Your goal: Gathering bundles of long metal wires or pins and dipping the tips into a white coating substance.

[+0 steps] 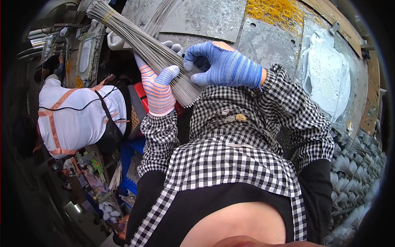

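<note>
Holding a thick bundle of thin grey wire rods (160,53) in both gloved hands, close to my chest. Left hand (158,88), in a pink-and-orange striped glove, is wrapped around the bundle near its lower cut end, fingers closed on it. Right hand (224,66), in a blue striped glove, presses against the same lower end from the other side; it looks clamped on the rods, though the fingertips are partly hidden.

Bundle slants up and away from my hands toward the far left. A yellow band (108,15) already ties it near the far end. No band shows at the near end, where the tips sit fairly flush between my palms. Judging by that, the gathering and first tie look done and the near end remains to be squared or bound.

Beyond the bundle, a battered grey metal bench (197,16) with a heap of yellow rubber bands (273,10). Right of the bundle, a pale grey paste-like mass (325,74). Left of the bundle, another person in a white shirt (74,117) bends over.
</note>
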